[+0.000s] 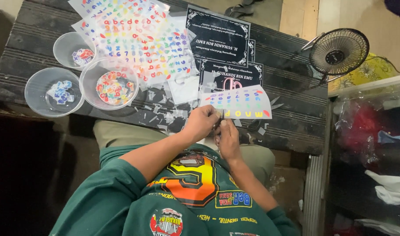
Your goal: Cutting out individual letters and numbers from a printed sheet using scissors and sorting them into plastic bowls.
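3 clear plastic bowls [71, 48] w/ cut stickers; 2 black printed cards [217, 32]; 1 small fan [338, 51]; 1 pink scissors [231, 83]; 2 hands [202, 122].

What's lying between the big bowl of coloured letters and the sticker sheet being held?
Head view: clear plastic scraps litter the dark table between the bowl and the sheet.

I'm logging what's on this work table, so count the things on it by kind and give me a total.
Clear plastic bowls: 3
Black printed cards: 2, a third may lie hidden underneath
Small desk fan: 1
Pink-handled scissors: 1
Sticker sheet in the hands: 1
Overlapping sticker sheets: cannot count exactly
Total countable: 8
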